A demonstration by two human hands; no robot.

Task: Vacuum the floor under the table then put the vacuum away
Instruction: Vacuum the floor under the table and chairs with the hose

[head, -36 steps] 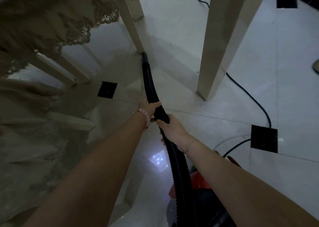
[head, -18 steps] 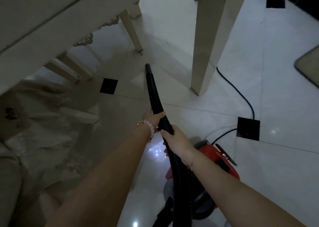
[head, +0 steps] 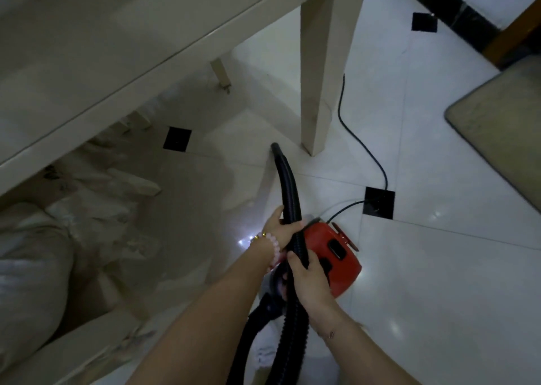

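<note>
Under the near edge of the table (head: pixel 123 62), you hold one black vacuum hose (head: pixel 288 179) with both of your hands. Your left hand (head: pixel 279 228), with a pink bead bracelet (head: pixel 273 245) on its wrist, is wrapped around the hose higher up; your right hand (head: pixel 307 279) is clamped on the ribbed part just below it, fingers curled round. The two hands sit close together, nearly touching along the hose.

You have one nozzle tip (head: pixel 275 147), and it points at the pale tiled floor (head: pixel 439 267) just beside the foot of the thick table leg (head: pixel 320 92); whether it touches the tile cannot be told. One thinner leg (head: pixel 220 73) shows farther back under the table.

One red vacuum body (head: pixel 336 256) sits on the floor directly beneath your hands, to the right of the hose. One black power cord (head: pixel 360 147) runs from it past the thick leg and away.

You can count three small black inset tiles: one (head: pixel 177 138) under the table, one (head: pixel 379 202) right of the nozzle with the cord crossing it, one (head: pixel 424 21) far back. One mat (head: pixel 503 127) lies at the right edge. White bundled sacks (head: pixel 32 267) fill the left side.
</note>
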